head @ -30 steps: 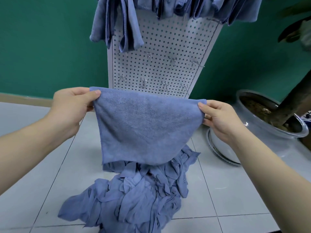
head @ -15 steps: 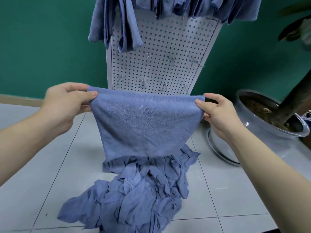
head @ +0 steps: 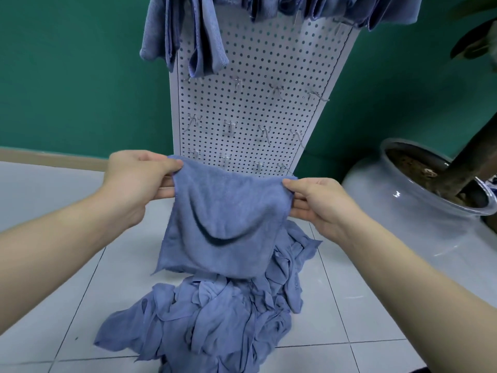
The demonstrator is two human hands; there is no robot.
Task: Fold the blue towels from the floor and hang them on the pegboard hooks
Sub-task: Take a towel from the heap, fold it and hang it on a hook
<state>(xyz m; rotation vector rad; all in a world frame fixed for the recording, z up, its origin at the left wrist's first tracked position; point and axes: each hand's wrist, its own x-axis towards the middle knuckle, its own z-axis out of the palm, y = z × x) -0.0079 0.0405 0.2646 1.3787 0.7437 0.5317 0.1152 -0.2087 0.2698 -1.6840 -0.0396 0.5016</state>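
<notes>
I hold a folded blue towel (head: 223, 224) in the air in front of the white pegboard (head: 250, 103). My left hand (head: 137, 181) pinches its upper left corner and my right hand (head: 320, 203) pinches its upper right corner. The cloth sags in a curved crease between them. Under it a heap of crumpled blue towels (head: 215, 319) lies on the tiled floor. Several blue towels (head: 188, 30) hang from the hooks along the pegboard's top. Bare metal hooks (head: 230, 126) stick out of the board's lower rows.
A large glazed plant pot (head: 419, 211) with a thick trunk stands on the floor at the right, close to my right arm. A green wall (head: 80, 76) runs behind the pegboard. Pale floor tiles (head: 53, 265) lie bare to the left of the heap.
My hands have come closer together, so the towel, stretched flat before, now hangs slack with a sagging crease. Both hands have also dropped a little.
</notes>
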